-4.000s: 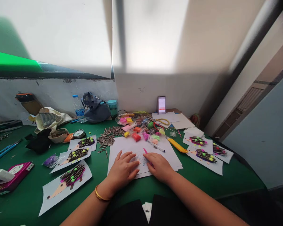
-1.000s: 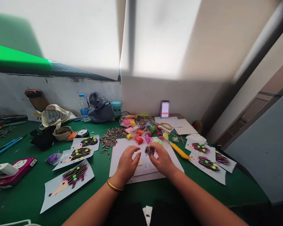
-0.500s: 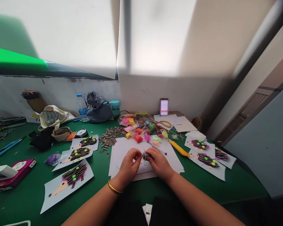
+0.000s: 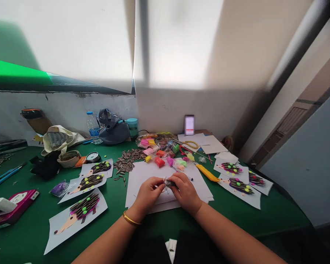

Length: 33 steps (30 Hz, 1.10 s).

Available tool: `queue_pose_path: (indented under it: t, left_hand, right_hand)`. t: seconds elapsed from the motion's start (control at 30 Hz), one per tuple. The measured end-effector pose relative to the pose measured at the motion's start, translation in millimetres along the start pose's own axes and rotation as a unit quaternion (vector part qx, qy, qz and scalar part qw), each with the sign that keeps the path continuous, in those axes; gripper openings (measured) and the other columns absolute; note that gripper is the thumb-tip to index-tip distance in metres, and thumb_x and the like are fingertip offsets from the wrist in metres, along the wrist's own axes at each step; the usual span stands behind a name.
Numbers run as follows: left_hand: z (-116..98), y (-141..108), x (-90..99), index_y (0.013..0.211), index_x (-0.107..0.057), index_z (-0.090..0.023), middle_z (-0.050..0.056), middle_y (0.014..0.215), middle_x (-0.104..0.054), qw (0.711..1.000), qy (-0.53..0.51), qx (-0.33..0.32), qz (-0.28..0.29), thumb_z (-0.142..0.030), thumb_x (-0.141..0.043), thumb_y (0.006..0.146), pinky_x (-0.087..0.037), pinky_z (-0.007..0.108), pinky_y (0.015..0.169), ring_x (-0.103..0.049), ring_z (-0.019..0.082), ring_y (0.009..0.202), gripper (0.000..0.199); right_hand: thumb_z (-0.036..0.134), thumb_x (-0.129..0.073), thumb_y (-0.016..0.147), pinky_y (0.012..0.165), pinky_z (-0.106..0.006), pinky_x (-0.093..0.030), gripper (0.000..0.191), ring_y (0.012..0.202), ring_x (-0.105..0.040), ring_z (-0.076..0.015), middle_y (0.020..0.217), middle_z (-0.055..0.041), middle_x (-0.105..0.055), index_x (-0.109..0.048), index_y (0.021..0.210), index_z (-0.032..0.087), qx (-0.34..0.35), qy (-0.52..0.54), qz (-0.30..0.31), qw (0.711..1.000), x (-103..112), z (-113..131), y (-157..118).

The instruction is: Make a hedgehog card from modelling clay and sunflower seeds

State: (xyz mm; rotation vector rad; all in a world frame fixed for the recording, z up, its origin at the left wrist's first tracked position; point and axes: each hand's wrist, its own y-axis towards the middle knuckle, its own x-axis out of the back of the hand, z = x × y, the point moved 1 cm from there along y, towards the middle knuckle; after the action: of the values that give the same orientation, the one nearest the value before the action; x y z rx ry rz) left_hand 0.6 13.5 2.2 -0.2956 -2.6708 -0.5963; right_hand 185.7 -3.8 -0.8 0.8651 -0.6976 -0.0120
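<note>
Both hands meet over a stack of white paper (image 4: 143, 176) on the green table. Between them is a small clear plastic bag (image 4: 169, 182) with something dark inside. My left hand (image 4: 150, 192) pinches the bag's edge between thumb and fingertips. Fingers of my right hand (image 4: 185, 190) are wrapped round the dark part. A pen (image 4: 184, 173) lies on the paper just beyond the hands. Further back are several bags of coloured clay, among them a red one (image 4: 159, 161). A yellow utility knife (image 4: 207, 173) rests to the right of the paper.
Sunflower seeds (image 4: 128, 159) are heaped left of the paper. Hedgehog pictures lie at the left (image 4: 78, 214) and the right (image 4: 240, 187). Behind stand a phone (image 4: 189, 125), scissors (image 4: 191, 143), a water bottle (image 4: 93, 128) and a blue bag (image 4: 114, 130). A purple clay bag (image 4: 59, 188) sits at left.
The view has shifted slightly. Both hands stay together over the paper, still holding the small bag, with only slight finger movement.
</note>
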Motion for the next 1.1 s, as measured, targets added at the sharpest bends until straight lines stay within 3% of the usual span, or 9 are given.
queue_pose_path:
  t: [0.1,0.23,0.4,0.63,0.97,1.1]
  left_hand:
    - [3,1,-0.9,0.101,-0.073,-0.024,0.004,0.1,-0.074,1.0,-0.024,-0.002,0.015,-0.023,-0.059,0.086,-0.055,0.035,0.086,-0.068,0.02,0.094,0.021]
    - [3,2,-0.7,0.101,-0.073,-0.023,0.005,0.097,-0.073,0.999,-0.004,-0.038,0.011,-0.022,-0.057,0.088,-0.055,0.035,0.085,-0.067,0.02,0.093,0.021]
    - [-1,-1,1.5,0.099,-0.073,-0.024,0.005,0.094,-0.072,0.996,0.069,-0.061,0.006,-0.025,-0.056,0.091,-0.054,0.035,0.083,-0.066,0.02,0.091,0.019]
    - [-7,-4,3.4,0.093,-0.073,-0.023,0.005,0.091,-0.073,0.987,0.146,-0.061,-0.01,-0.036,-0.058,0.091,-0.053,0.037,0.081,-0.066,0.022,0.088,0.019]
    - [0,0,0.5,0.079,-0.071,-0.022,0.004,0.085,-0.068,0.998,0.054,-0.039,0.002,-0.031,-0.064,0.087,-0.053,0.034,0.078,-0.064,0.019,0.083,0.014]
    - [-2,-1,2.0,0.08,-0.067,-0.021,0.004,0.089,-0.065,0.995,0.087,-0.054,0.003,-0.027,-0.061,0.089,-0.051,0.035,0.081,-0.061,0.02,0.087,0.012]
  right_hand:
    - [0.02,-0.055,0.093,0.09,-0.044,-0.051,0.019,0.1,-0.058,-0.0248,0.106,-0.0095,-0.062,-0.059,0.112,0.023,-0.001,-0.007,-0.007,1.0,-1,-1,-1]
    - [0.018,-0.058,0.089,0.093,-0.045,-0.05,0.022,0.108,-0.059,-0.0259,0.117,-0.0115,-0.062,-0.057,0.112,0.022,-0.006,-0.004,0.007,1.0,-5,-6,-4]
    - [0.017,-0.062,0.084,0.084,-0.04,-0.052,0.025,0.094,-0.065,-0.0246,0.102,-0.0075,-0.07,-0.058,0.108,0.022,-0.034,-0.01,0.022,0.999,-9,-9,-8]
    - [0.016,-0.059,0.083,0.079,-0.037,-0.049,0.02,0.088,-0.063,-0.0237,0.099,-0.0071,-0.069,-0.056,0.101,0.022,-0.032,-0.027,0.015,0.999,-6,-3,-5]
    - [0.012,-0.058,0.082,0.081,-0.038,-0.048,0.018,0.09,-0.06,-0.024,0.101,-0.0072,-0.067,-0.053,0.095,0.023,-0.008,-0.021,0.03,0.999,-5,2,-4]
    - [0.011,-0.059,0.08,0.081,-0.038,-0.048,0.02,0.09,-0.06,-0.0241,0.1,-0.0066,-0.066,-0.053,0.096,0.023,-0.014,-0.023,0.035,0.999,-5,2,-3]
